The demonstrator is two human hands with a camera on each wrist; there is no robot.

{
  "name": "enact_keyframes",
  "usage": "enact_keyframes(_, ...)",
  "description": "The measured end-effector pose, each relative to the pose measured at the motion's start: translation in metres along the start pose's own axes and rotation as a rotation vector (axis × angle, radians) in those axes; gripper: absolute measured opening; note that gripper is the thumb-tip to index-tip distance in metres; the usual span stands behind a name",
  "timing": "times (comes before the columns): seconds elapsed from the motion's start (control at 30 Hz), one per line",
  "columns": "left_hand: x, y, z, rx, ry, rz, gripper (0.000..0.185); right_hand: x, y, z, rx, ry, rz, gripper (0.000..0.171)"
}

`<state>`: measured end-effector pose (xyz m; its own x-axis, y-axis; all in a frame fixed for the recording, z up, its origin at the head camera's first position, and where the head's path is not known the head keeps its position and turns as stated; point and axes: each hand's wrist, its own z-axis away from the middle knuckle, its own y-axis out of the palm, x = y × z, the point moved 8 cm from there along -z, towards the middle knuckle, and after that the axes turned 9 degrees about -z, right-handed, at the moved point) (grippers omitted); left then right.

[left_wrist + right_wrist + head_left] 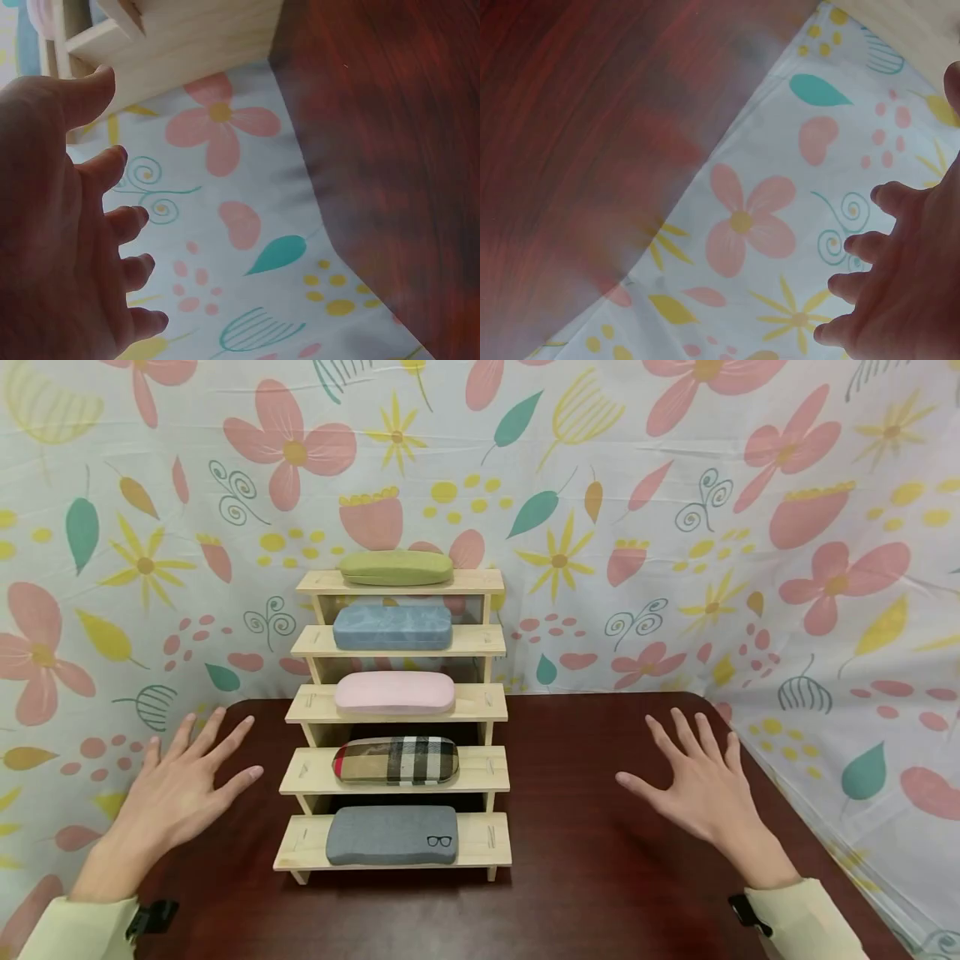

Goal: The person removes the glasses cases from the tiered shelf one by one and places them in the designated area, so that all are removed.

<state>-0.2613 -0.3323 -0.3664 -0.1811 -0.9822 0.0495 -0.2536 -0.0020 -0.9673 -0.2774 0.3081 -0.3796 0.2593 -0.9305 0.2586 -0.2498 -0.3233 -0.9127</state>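
Observation:
My left hand (180,785) is held out with spread fingers to the left of a stepped wooden rack (480,700), touching nothing. On the right, over the dark table, my right hand (701,781) is spread likewise and holds nothing. Each step of the rack carries one glasses case. From top to bottom come a green case (396,568), a blue marbled case (393,627), a pink case (394,693), a plaid case (396,761) and a grey case (392,835) with a small glasses print. In the left wrist view, the rack's side (210,37) appears beyond the thumb.
A dark red-brown wooden table (585,877) lies under the rack and hands. Behind it and along the sides hangs a white cloth (570,510) printed with flowers and leaves. Black straps (152,918) circle both wrists by the pale sleeves.

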Motion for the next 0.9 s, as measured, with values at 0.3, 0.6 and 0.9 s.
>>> enact_keyframes(0.3, -0.018, -0.014, 0.005, -0.039, 0.047, 0.029, 0.084, 0.008, -0.003, 0.007, 0.001, -0.020, 0.002, 0.104)
enact_keyframes(0.6, -0.037, -0.027, 0.008, -0.097, 0.138, 0.158, 0.089, 0.029, -0.012, 0.013, -0.004, -0.058, -0.018, 0.107)
enact_keyframes(0.9, -0.050, -0.039, 0.007, -0.140, 0.151, 0.343, 0.090, 0.069, -0.020, 0.019, -0.031, -0.152, -0.099, 0.107)
